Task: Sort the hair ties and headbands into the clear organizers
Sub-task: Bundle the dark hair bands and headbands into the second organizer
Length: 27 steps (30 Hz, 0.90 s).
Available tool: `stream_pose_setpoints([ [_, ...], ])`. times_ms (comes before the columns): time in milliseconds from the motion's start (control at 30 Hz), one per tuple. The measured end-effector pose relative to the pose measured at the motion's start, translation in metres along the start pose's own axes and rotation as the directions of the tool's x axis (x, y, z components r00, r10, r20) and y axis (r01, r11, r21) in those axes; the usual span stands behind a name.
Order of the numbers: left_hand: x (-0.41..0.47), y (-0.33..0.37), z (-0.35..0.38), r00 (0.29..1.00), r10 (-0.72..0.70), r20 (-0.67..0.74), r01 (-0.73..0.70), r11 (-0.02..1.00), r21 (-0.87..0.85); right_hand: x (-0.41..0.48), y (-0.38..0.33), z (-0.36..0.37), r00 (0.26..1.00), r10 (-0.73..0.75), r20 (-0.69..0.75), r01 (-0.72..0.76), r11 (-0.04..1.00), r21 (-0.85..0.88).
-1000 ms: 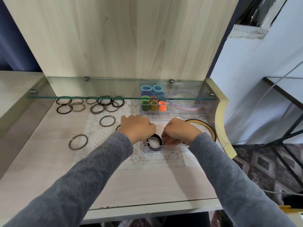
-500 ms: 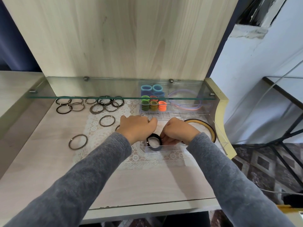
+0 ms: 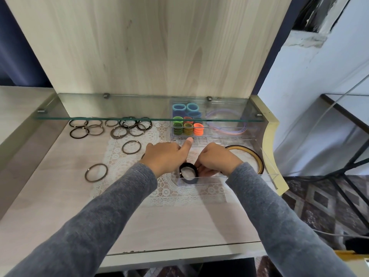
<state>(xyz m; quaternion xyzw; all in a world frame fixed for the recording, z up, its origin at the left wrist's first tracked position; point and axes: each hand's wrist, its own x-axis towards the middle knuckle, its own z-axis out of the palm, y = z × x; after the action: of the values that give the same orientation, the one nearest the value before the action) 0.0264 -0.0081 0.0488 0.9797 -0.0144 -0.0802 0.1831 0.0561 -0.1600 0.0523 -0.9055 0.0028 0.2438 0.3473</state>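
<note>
A stack of black hair ties stands on edge in the left end of a clear organizer on the lace mat. My right hand pinches the stack's right side with curled fingers. My left hand sits against the stack's left side with its thumb sticking up; its fingers are hidden under the hand. Loose brown hair ties lie to the left: one near, one further back, and a cluster beneath the glass shelf. A black-and-gold headband lies in the organizer behind my right hand.
A second clear organizer at the back holds coloured hair ties and purple headbands. A glass shelf overhangs the back of the desk. The desk's curved right edge drops off to the floor.
My left thumb has lifted off and now points up and away from the stack. Both hands otherwise stay at the black hair ties in the organizer.
</note>
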Motion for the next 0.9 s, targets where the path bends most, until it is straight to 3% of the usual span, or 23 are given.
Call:
stream_pose_setpoints([
  [700, 0.001, 0.0, 0.004, 1.0, -0.013, -0.005, 0.013, 1.0, 0.003, -0.01, 0.0, -0.002, 1.0, -0.022, 0.009, 0.023, 0.998, -0.065],
  [900, -0.01, -0.005, 0.006, 0.994, 0.009, -0.109, -0.022, 0.993, -0.118, -0.009, 0.005, 0.0, 0.998, -0.046, -0.037, 0.043, 0.995, -0.089],
])
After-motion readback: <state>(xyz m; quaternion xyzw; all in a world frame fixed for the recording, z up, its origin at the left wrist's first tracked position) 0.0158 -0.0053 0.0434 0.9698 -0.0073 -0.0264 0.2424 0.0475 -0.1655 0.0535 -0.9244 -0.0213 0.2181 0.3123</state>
